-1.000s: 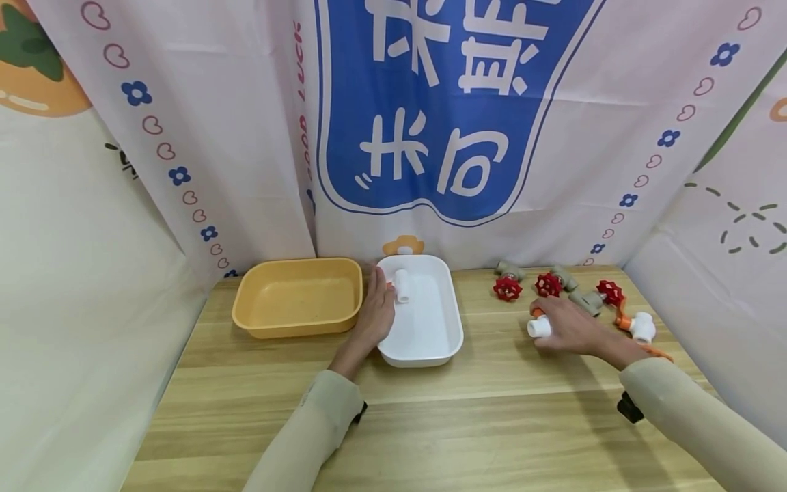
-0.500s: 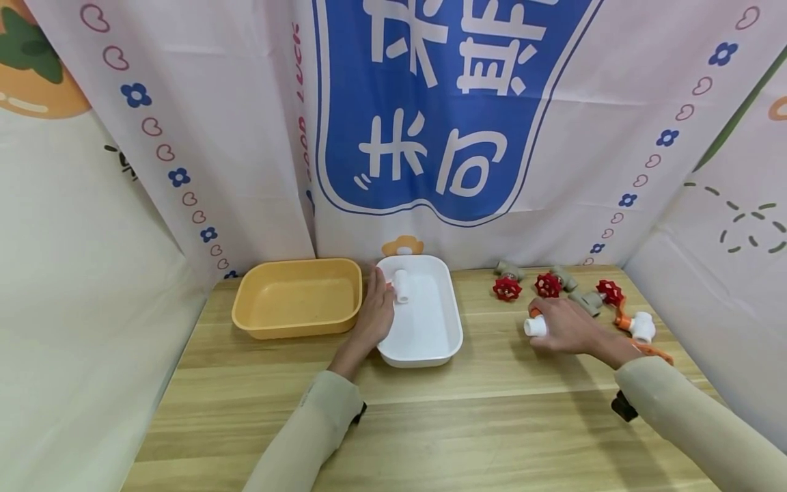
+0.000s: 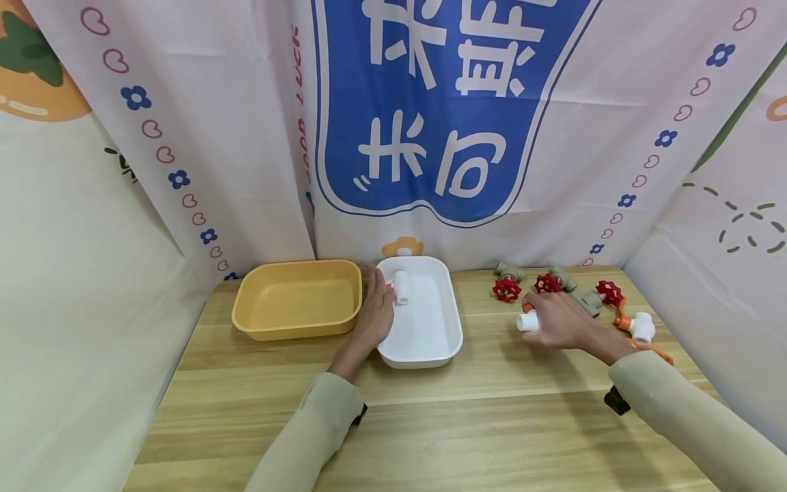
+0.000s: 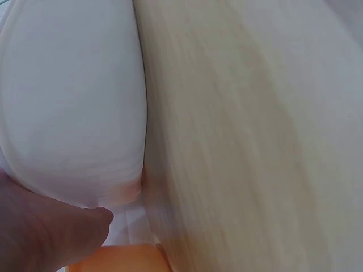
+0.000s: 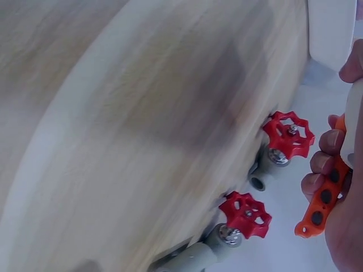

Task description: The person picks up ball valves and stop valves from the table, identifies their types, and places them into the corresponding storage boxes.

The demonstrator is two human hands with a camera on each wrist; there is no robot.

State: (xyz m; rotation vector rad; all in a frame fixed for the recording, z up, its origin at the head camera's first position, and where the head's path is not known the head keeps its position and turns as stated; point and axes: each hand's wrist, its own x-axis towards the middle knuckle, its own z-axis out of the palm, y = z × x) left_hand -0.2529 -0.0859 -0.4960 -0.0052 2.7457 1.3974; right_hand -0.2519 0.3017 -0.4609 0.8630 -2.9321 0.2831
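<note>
Leftward, toward the white tray (image 3: 424, 335), the right hand (image 3: 561, 321) has shifted slightly, its curled fingers gripping a white valve (image 3: 527, 322) with an orange handle (image 5: 321, 207). That valve sits right of the tray, well apart from it, and just nearer than the red-wheeled valves (image 3: 507, 290). Straight fingers of the left hand (image 3: 372, 311) rest along the tray's left rim; their pressure is hard to judge. A steady grip, raised over the rim, should avoid knocking another white valve (image 3: 402, 288) lying inside.
</note>
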